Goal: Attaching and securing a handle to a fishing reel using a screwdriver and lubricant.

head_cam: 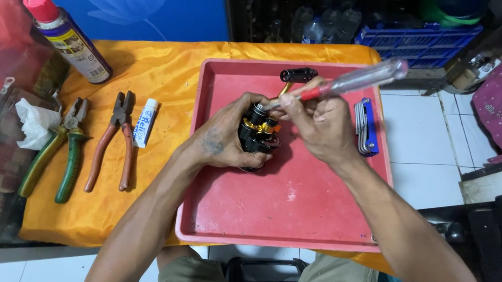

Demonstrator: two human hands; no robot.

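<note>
**Screwdriver tip on a small black-and-gold mechanism over the red tray**

Head view: The left hand wraps around a small black mechanism with gold parts, its fingers curled and pressed against the body so that it is held just above the floor of a red plastic tray. The right hand pinches a screwdriver with a clear handle and red collar; thumb and fingers close around the shaft near the collar, and the metal tip meets the top of the mechanism. The handle slants up and to the right, past the tray's far rim.

Inside the tray, near its far wall, lies a short black cylindrical part, apart from both hands. By the tray's right wall rests a folding hex key set with a blue holder, just beside the right hand's knuckles.

The tray sits on a surface covered with a yellow-orange cloth. To the left of the tray, on the cloth, lie a small white-and-blue tube, red-handled pliers and green-handled pliers, side by side and well apart from the hands. A spray can with a red cap lies tilted at the far left corner. A crumpled white tissue rests beside the green-handled pliers.
</note>
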